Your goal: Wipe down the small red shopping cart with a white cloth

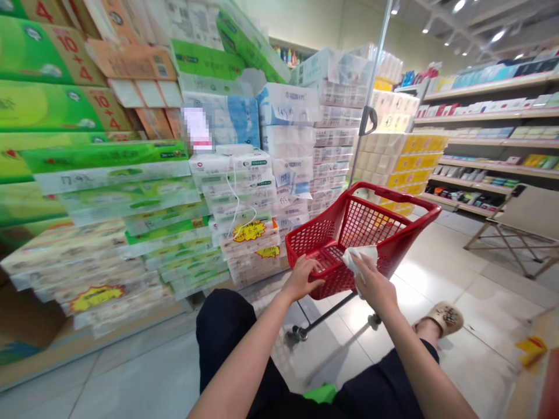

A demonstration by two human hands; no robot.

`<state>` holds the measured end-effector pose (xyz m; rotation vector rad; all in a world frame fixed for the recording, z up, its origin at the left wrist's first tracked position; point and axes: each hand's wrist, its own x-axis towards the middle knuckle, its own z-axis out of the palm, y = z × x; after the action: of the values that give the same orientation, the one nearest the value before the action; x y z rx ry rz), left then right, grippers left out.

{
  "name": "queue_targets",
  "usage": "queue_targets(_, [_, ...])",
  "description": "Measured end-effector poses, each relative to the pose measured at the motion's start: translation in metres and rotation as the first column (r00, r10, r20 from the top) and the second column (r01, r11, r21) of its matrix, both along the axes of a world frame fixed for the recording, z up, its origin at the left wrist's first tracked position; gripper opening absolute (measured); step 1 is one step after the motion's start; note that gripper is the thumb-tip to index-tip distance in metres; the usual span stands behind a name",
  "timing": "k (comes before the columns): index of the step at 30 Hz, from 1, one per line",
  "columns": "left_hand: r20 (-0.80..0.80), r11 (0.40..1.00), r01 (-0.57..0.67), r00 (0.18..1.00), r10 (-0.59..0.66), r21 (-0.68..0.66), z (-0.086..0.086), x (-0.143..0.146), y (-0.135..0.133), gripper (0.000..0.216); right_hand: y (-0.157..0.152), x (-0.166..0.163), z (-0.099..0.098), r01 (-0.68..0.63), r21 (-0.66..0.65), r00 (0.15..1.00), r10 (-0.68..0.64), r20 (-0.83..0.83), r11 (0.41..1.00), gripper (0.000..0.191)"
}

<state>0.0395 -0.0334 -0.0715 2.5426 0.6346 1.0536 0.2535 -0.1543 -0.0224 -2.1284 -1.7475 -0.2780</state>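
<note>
A red plastic shopping cart (pixel 395 250) with lattice sides stands on wheels right in front of me, its basket open at the top. My left hand (pixel 303 278) is at the near left corner of the basket, fingers bent and somewhat apart, thumb towards the near rim. In my right hand (pixel 371 282) is a crumpled white tissue (pixel 364 255), lying against the near right side of the basket. The fingers press the tissue onto the red plastic. Nothing shows inside the visible part of the basket.
Stacked tissue packs (pixel 244 174) rise on the left, with a white cord hanging over them. A metal pole (pixel 378 64) stands behind the cart. Stocked shelves (pixel 493 139) and a folding chair (pixel 526 212) are on the right. My legs straddle the tiled floor (pixel 419 279).
</note>
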Motion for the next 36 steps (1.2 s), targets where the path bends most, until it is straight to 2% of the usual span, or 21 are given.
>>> queue_targets(3, [0.018,1.0,0.004,1.0,-0.004,-0.009,-0.002,0.006,-0.003,0.025,-0.002,-0.015,-0.003,-0.018,0.012,1.0,0.017,0.015,1.0,0.062])
queue_targets(7, [0.034,1.0,0.001,0.999,0.0,-0.008,-0.003,0.014,-0.005,0.019,-0.011,-0.063,-0.016,-0.19,0.006,0.98,0.189,0.066,0.982,0.066])
queue_targets(9, [0.039,1.0,0.004,0.999,-0.004,-0.004,-0.003,0.016,-0.005,0.016,-0.014,-0.071,-0.02,-0.238,-0.004,0.969,0.238,0.069,0.971,0.068])
queue_targets(12, [0.035,1.0,-0.006,0.999,0.007,-0.008,-0.003,0.017,-0.003,0.017,-0.011,-0.051,-0.018,-0.219,0.011,0.975,0.218,0.029,0.976,0.069])
queue_targets(16, [0.027,1.0,-0.014,1.0,0.015,-0.013,-0.003,0.02,-0.002,0.027,0.002,-0.013,-0.01,-0.087,0.04,0.996,0.088,-0.026,0.995,0.068])
queue_targets(19, [0.012,1.0,-0.011,1.0,0.011,-0.012,-0.002,0.022,-0.003,0.026,0.005,-0.019,-0.01,-0.047,0.033,0.999,0.047,-0.021,0.998,0.069])
queue_targets(23, [0.01,1.0,-0.011,1.0,0.011,-0.001,0.0,0.021,-0.005,0.024,-0.006,-0.056,-0.018,-0.192,0.009,0.981,0.192,0.025,0.981,0.069])
queue_targets(25, [0.015,1.0,-0.01,1.0,0.01,0.003,0.001,0.019,-0.006,0.025,-0.01,-0.061,-0.021,-0.249,-0.005,0.968,0.249,0.022,0.968,0.068])
queue_targets(31, [0.018,1.0,0.02,1.0,-0.02,-0.024,0.009,0.015,-0.017,0.026,-0.003,-0.022,-0.018,-0.122,0.05,0.984,0.128,-0.122,0.991,0.067])
queue_targets(36, [0.014,0.997,0.029,1.0,-0.028,-0.072,0.02,0.017,-0.03,0.036,0.0,-0.022,-0.025,-0.219,0.125,0.927,0.246,-0.282,0.968,0.065])
